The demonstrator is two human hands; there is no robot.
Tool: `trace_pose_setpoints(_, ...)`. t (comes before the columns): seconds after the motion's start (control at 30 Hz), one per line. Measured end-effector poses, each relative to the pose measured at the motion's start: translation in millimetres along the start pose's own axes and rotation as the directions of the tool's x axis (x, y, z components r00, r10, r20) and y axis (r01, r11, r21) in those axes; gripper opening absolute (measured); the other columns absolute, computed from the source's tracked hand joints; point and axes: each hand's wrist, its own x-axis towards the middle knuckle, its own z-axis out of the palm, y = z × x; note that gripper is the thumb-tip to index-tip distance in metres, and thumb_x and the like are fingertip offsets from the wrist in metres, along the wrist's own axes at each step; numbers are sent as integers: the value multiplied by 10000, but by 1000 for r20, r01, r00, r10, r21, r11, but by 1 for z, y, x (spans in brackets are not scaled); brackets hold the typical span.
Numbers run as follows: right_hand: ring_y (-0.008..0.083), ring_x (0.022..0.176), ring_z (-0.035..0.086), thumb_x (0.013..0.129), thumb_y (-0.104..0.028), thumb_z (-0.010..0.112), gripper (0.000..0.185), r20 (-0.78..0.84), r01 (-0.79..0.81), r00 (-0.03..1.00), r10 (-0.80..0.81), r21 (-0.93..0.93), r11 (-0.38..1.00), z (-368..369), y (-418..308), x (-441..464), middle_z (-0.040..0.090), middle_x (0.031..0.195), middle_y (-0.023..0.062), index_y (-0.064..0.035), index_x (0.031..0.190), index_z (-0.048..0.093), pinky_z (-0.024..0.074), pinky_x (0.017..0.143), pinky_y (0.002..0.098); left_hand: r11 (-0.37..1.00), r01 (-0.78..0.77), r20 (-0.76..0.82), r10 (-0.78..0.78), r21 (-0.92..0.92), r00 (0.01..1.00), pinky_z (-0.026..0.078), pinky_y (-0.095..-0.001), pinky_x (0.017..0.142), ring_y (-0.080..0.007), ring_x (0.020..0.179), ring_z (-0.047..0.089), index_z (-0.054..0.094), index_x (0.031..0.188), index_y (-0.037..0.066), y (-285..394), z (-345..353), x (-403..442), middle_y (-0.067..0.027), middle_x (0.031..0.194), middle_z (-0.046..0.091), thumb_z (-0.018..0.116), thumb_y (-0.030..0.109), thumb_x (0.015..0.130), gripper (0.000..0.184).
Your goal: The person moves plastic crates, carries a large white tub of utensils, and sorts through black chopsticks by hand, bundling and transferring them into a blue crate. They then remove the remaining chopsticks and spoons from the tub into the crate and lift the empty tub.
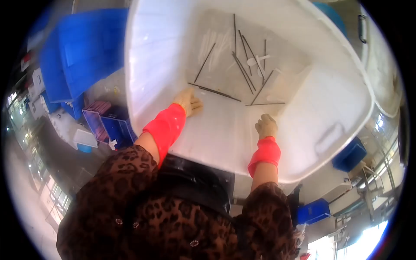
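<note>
Both my hands wear pale yellow gloves with red cuffs and reach into a large white tub point(212, 147). My left hand point(189, 102) is near the tub's left inner side, close to a dark stick point(214, 91), its fingers partly spread with nothing visible in them. On the right, my right hand point(266, 126) hangs below another dark stick point(265, 104), fingers curled; what they hold, if anything, is hidden. Several thin dark sticks lie scattered on the tub's bottom, with a white spoon-like piece point(252, 62) among them.
A big blue bin point(86, 47) stands left of the tub. Below it are a pink crate point(94, 119) and a dark blue crate point(118, 128). Blue containers point(349, 154) point(313, 211) stand at the right. The tub's rim point(299, 178) curves round my arms.
</note>
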Motion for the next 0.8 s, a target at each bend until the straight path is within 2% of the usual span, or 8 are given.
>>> trace_pose_setpoints(0.13,60,423,277,711,-66,496,20,-86,-13,996,18,51,999,-1,-15,31,300,509,-43,-58,696,485,256,396,211,945,155,-144,-203,-289,969,390,-428,783,-306,963,430,290,1138,-12,13,37,5,-179,1132,361,460,259,770,487)
trace_pose_setpoints(0.27,86,442,300,708,-93,517,73,-292,-25,955,58,117,993,19,-29,46,367,546,-27,-38,756,514,287,432,214,893,192,-72,-241,-406,968,368,-444,817,-308,1029,394,245,1169,-23,12,58,15,-195,1159,339,457,271,771,538)
trace_pose_setpoints(0.3,106,475,347,698,-103,525,117,-252,38,968,14,199,979,26,-26,50,424,585,-5,-22,783,524,318,470,228,891,175,-76,-227,-420,971,366,-439,822,-307,1027,399,254,1160,-26,15,60,13,-196,1149,351,459,267,769,530)
trace_pose_setpoints(0.37,142,559,431,678,-119,540,199,-286,346,896,-339,-27,938,39,-6,74,513,677,44,16,824,534,366,553,255,884,161,-89,-221,-438,971,364,-435,827,-306,1024,403,262,1151,-29,15,57,16,-197,1140,362,462,263,767,522)
trace_pose_setpoints(0.47,177,670,504,664,-115,532,261,-286,429,824,-489,-249,868,86,-4,73,564,772,90,37,875,526,393,628,279,906,124,-59,-161,-404,985,383,-403,807,-294,966,439,298,1121,-37,5,58,18,-189,1091,403,478,254,760,497)
trace_pose_setpoints(0.6,213,721,530,670,-131,510,302,-31,395,859,-512,-596,699,121,-49,43,571,810,103,-4,944,518,396,660,277,952,-306,207,298,7,932,410,-298,693,-195,795,483,420,1022,-15,8,120,-1,-114,930,481,504,239,737,391)
trace_pose_setpoints(0.67,230,739,534,671,-139,504,317,102,406,879,-465,-673,619,113,-66,46,571,824,109,-23,965,517,395,675,279,885,-449,338,388,125,858,408,-265,653,-160,744,483,456,984,-5,13,140,2,-84,881,493,510,234,729,354)
trace_pose_setpoints(0.8,266,863,513,661,-139,503,347,305,676,665,-682,-635,374,89,-86,62,545,925,145,-33,991,510,383,762,300,645,-648,367,534,406,762,394,-217,636,-124,705,482,470,1003,10,26,131,6,-61,884,513,513,228,712,366)
